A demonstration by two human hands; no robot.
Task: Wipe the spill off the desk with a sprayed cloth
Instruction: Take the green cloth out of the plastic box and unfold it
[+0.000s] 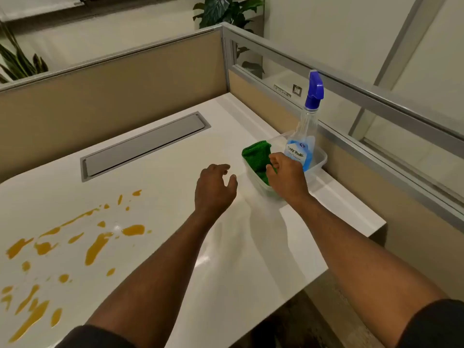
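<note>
- Orange liquid spill (95,247): streaks and drops scattered across the near-left part of the glossy white bench (163,187), running from the near-left edge toward the middle. Largest patches sit near the left edge; smaller drops trail toward the far side.
- Grey rectangular metal cable flap (143,146): set flush in the bench top, far of the spill, lying closed.
- Tan fabric partition panel with grey metal frame (113,79): stands along the far edge of the bench and turns the corner down the right side, where it has a glazed upper strip.
- Left hand (216,189): held over the bare middle of the bench, just left of the tub. Grip wide, fingers loosely curled, holding nothing. Whether it touches the surface I cannot tell.
- Green microfibre cloth (257,156): bunched in the left half of the tub, one fold hanging over the far-left rim.
- Right hand (286,174): reaching into the tub from the near side, fingertips on the cloth. Grip narrow, thumb and fingers closing on the fabric; a firm pinch cannot be confirmed.
- Clear rectangular plastic tub (321,159): on the right side of the bench, close to the right partition.
- Clear spray bottle with blue liquid and blue trigger head (305,136): upright in the right half of the tub, just beside the cloth, nozzle pointing far.
</note>
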